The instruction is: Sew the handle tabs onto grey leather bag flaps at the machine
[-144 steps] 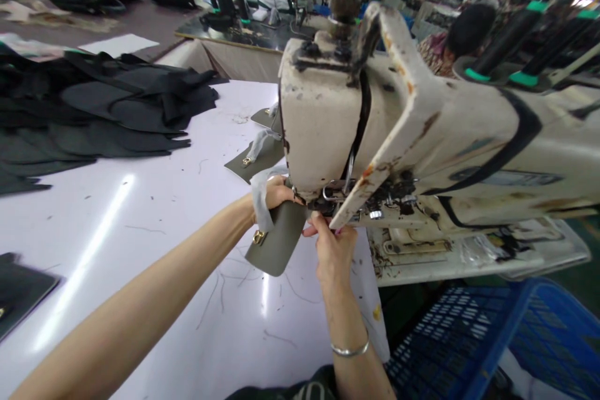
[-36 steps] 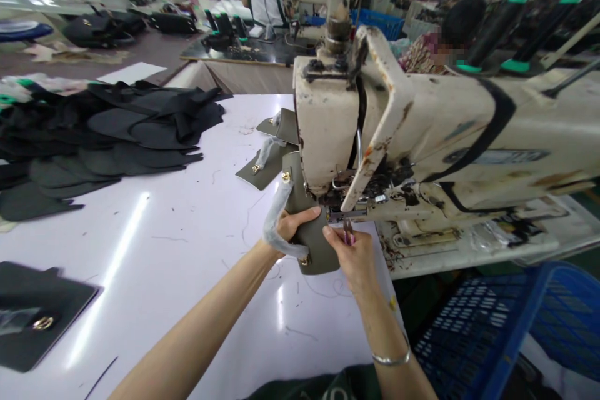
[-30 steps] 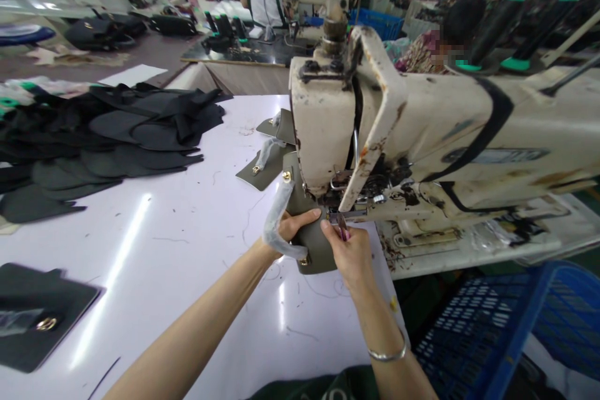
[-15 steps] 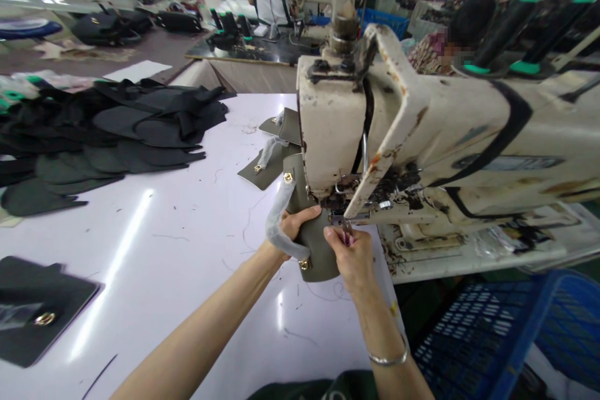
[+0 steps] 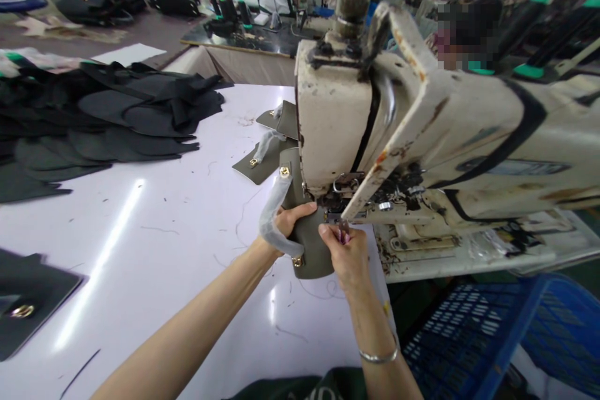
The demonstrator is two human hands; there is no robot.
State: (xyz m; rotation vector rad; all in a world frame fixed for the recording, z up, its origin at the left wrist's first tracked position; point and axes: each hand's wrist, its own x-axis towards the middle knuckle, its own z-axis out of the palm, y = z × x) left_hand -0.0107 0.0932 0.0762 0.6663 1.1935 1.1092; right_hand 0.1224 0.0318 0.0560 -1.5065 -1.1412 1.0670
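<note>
An olive-grey bag flap (image 5: 315, 255) lies under the head of the sewing machine (image 5: 334, 119). Its curved handle (image 5: 270, 215) is wrapped in whitish film and fixed at both ends with gold-coloured fittings. My left hand (image 5: 291, 220) reaches in under the handle and grips the flap, one finger stretched along its top towards the needle area. Some of its fingers are hidden. Closed at the flap's right edge, my right hand (image 5: 347, 256) holds a small metal tool (image 5: 344, 232) with pink on it. The needle itself is hidden.
Two similar flaps (image 5: 262, 159) lie behind, left of the machine. Black cut pieces (image 5: 140, 106) are heaped at the far left. A dark panel with a gold fitting (image 5: 32, 303) lies near left. A blue basket (image 5: 492, 325) stands low at right. Other people work beyond.
The view has shifted slightly, so most things sit a little further left. Both hands keep their places on the flap, with no clear movement of the flap under the machine.
</note>
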